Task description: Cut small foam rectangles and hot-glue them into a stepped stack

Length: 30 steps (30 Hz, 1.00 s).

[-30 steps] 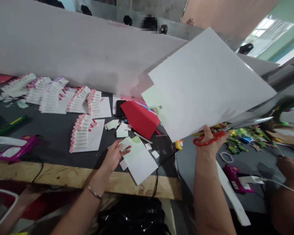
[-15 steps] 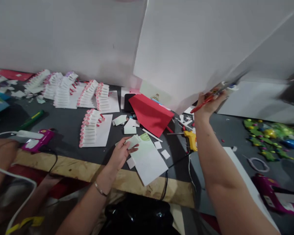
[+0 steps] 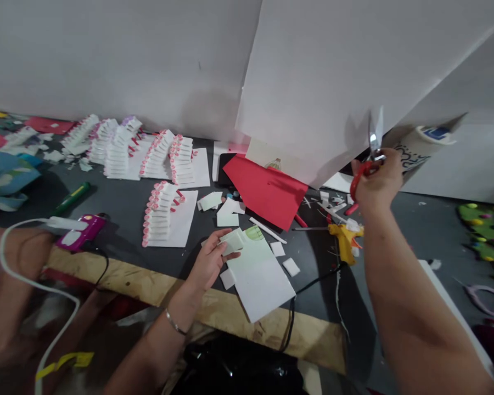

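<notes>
My left hand (image 3: 209,260) is closed on a small pale green paper piece (image 3: 233,241), pinched in its fingers. Under and beside it lies a white sheet with a green-tinted end (image 3: 261,280). Small white squares (image 3: 291,267) are scattered around that sheet. My right hand (image 3: 381,178) is raised at the right, closed on scissors (image 3: 374,134) with red handles. Their metal blades point upward and are parted. Just right of this hand stands a patterned paper cup (image 3: 415,145) with something blue inside.
A yellow glue gun (image 3: 346,244) lies near my right forearm. Red card (image 3: 267,189) is at the centre back. White stacked strips with pink ends (image 3: 158,214) sit to the left. Another person's arm (image 3: 14,274) and a magenta device (image 3: 81,231) are at the far left.
My right hand has tilted the scissors so the blades point up, apart from the cup. The view has shifted, moving things rightward. My left hand still holds the paper piece.
</notes>
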Tool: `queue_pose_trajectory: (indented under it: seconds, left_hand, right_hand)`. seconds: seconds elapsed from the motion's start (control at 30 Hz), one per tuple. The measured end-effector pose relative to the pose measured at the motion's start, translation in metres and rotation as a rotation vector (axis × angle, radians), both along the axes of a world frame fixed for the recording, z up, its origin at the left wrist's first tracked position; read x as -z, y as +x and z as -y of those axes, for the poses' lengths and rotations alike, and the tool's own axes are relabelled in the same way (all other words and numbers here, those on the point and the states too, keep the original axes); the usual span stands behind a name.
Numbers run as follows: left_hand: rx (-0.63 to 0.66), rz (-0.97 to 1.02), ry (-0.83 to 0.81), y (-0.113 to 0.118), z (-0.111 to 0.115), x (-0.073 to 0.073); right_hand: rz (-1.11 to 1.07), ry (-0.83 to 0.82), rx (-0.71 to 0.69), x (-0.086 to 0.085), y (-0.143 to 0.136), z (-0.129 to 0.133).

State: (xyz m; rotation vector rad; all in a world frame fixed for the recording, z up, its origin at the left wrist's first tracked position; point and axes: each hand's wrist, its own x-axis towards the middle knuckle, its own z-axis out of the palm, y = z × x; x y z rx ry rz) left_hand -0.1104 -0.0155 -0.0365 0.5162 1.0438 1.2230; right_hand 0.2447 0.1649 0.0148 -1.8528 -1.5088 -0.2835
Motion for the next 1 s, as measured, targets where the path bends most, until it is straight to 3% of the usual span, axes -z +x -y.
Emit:
queue_pose_trajectory:
  seconds: [0.07, 0.2, 0.33, 0.43, 0.6, 0.77, 0.9, 1.0]
  left_hand:
    - [-0.005, 0.014, 0.001, -0.001, -0.001, -0.002]
    - [-0.058, 0.036, 0.030, -0.006, -0.004, -0.009]
    - [-0.136, -0.013, 0.065, -0.015, -0.008, -0.020]
    - [-0.188, -0.058, 0.104, -0.022, -0.008, -0.027]
    - [-0.126, -0.193, 0.121, -0.033, 0.003, -0.033]
    - [-0.148, -0.504, 0.131, -0.046, 0.009, -0.023]
    - [-0.100, -0.753, 0.178, -0.060, 0.001, -0.016]
    - [0.064, -0.885, 0.206, -0.067, -0.006, -0.019]
  right_hand:
    - [-0.103, -0.100, 0.075, -0.009, 0.009, 0.017]
    - [-0.184, -0.347, -0.093, -0.014, 0.025, 0.060]
    - [-0.097, -0.618, -0.429, 0.009, 0.039, 0.097]
    - [0.087, -0.650, -0.562, 0.027, 0.045, 0.114]
    - [0.135, -0.632, -0.553, 0.037, 0.042, 0.125]
    - [0.298, -0.642, -0.577, 0.036, 0.029, 0.126]
    - [0.540, -0.607, -0.477, 0.021, 0.023, 0.140]
    - [0.605, -0.540, -0.355, 0.000, 0.009, 0.156]
